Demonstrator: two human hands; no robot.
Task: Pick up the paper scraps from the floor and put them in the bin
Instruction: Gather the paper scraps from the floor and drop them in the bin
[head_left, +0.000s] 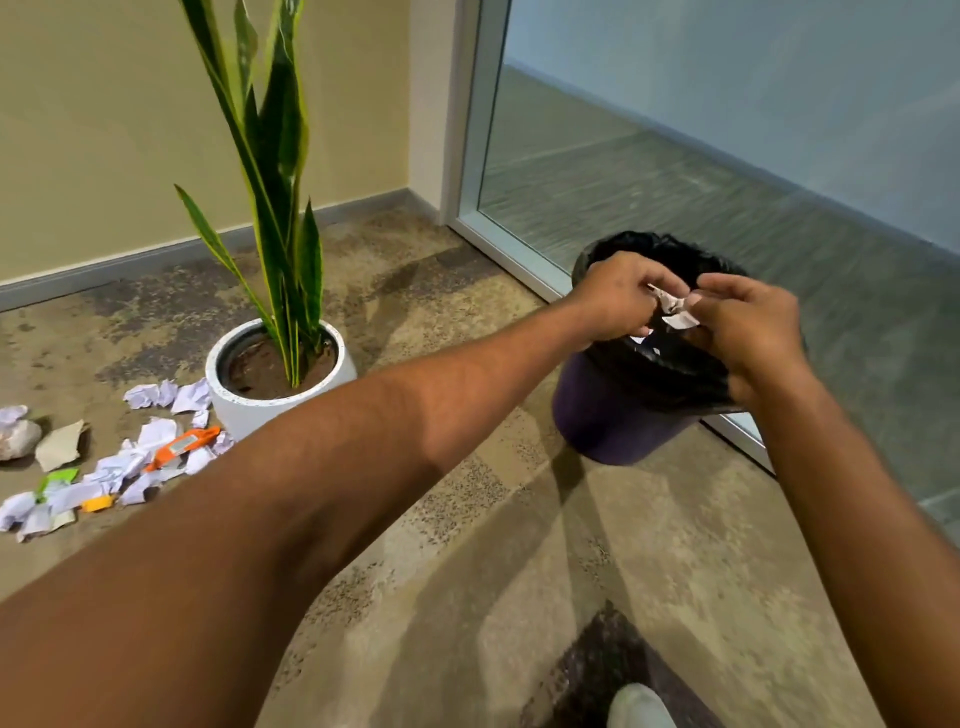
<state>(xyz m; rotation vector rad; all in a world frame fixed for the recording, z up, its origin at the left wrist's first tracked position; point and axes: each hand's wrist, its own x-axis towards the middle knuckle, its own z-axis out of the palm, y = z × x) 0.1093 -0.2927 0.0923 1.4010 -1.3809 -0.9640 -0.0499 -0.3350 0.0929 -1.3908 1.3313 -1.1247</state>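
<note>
A dark purple bin (613, 415) lined with a black bag stands by the glass wall at the right. Both my hands hover over its mouth. My left hand (618, 301) and my right hand (748, 332) pinch small white paper scraps (675, 312) between their fingertips, just above the opening. A couple of white bits (638, 339) lie inside the bag below. On the floor at the far left lies a pile of crumpled white paper scraps (119, 467), mixed with an orange wrapper (182, 447) and a green piece (57, 480).
A white pot (244, 405) with a tall snake plant stands between the pile and the bin. A brown cardboard piece (60, 444) and a pale lump (18, 439) lie at the left. A glass partition (727, 156) runs behind the bin. My shoe (639, 706) shows at the bottom.
</note>
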